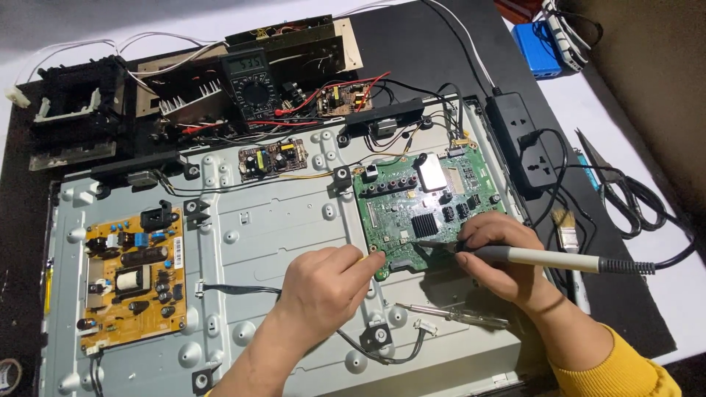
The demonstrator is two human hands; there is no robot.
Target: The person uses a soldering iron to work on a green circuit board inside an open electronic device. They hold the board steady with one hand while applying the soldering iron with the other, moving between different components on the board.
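Far left: black plastic bracket [73,103] lying on the dark mat, white wires trailing from it.

Left of panel: yellow power supply board [132,276] sitting on the grey metal back panel [257,220], capacitors and a transformer standing upright on it.

Upper centre: black digital multimeter [251,84] resting among loose boards, red leads running off to its right (display lit). Just below, small brown circuit board [273,159] lying at the panel's upper edge.

Centre: left hand [327,287] curling loosely, fingertips pressing at the lower left corner of the green main board [423,209]; something thin seeming pinched there, cannot tell what.

Centre right: green main board sitting on the panel's right half, black heat sink near its middle. Right hand [500,254] clenching around a grey soldering iron [544,257], tip touching the board's lower edge just below the heat sink, cord trailing right.

Below the hands: screwdriver [452,315] lying flat on the panel, near the right wrist.

Right: black power strip [526,143] lying beside the panel, one plug inserted. Small brush [566,228] just beside the iron's handle. Far right: black-handled scissors [625,191] lying on the mat; blue box [537,48] at the top corner.
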